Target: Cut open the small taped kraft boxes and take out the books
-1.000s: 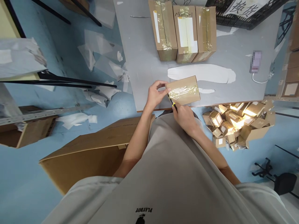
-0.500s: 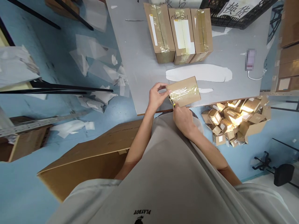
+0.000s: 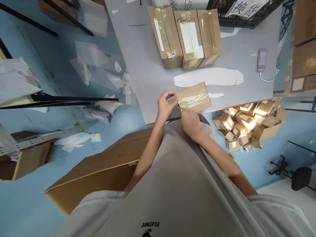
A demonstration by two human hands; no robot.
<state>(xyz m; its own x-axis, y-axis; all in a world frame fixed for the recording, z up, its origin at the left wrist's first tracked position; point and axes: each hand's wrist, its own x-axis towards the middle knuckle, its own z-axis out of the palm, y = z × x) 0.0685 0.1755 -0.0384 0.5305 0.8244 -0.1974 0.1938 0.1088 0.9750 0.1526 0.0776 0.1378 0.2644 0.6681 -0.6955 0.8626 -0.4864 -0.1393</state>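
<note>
A small cardboard box (image 3: 194, 97) with shiny clear tape along its upper face lies tilted at the table's near edge. My left hand (image 3: 166, 104) grips its left end, thumb on top and fingers over the far corner. Closed in a fist, my right hand (image 3: 190, 122) is at the box's near left corner. From that fist a small dark and yellow tool, apparently a box cutter (image 3: 180, 107), pokes out against the left end of the box; most of it is hidden by the fingers.
Three taped cartons (image 3: 189, 39) stand in a row on the grey table (image 3: 140, 65), with a white paper strip (image 3: 209, 77) before them. Behind is a black crate (image 3: 237, 18). Small boxes (image 3: 247, 123) are heaped at right; a large open carton (image 3: 98, 161) stands at left.
My right hand and the tool have shifted slightly left along the box's end. The left hand keeps its grip. The whole view has moved a little.
</note>
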